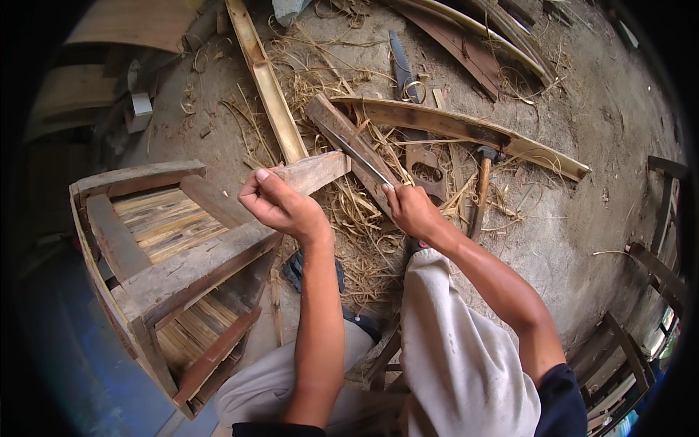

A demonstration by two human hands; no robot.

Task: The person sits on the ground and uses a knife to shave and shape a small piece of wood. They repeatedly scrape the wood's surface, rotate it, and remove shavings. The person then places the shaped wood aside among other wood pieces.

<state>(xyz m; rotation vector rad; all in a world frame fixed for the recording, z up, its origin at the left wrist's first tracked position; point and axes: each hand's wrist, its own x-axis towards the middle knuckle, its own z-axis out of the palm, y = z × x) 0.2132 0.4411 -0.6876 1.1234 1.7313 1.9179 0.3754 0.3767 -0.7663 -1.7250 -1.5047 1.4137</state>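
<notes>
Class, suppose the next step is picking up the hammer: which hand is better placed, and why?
Probably the right hand: the hammer lies just to its right, farther from the left hand, which holds a wooden piece. The right would first have to release the slim metal tool.

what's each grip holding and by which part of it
The left grip holds a short wooden piece by its left end. The right grip holds a long, thin metal tool by its near end, mostly hidden in the fist.
</notes>
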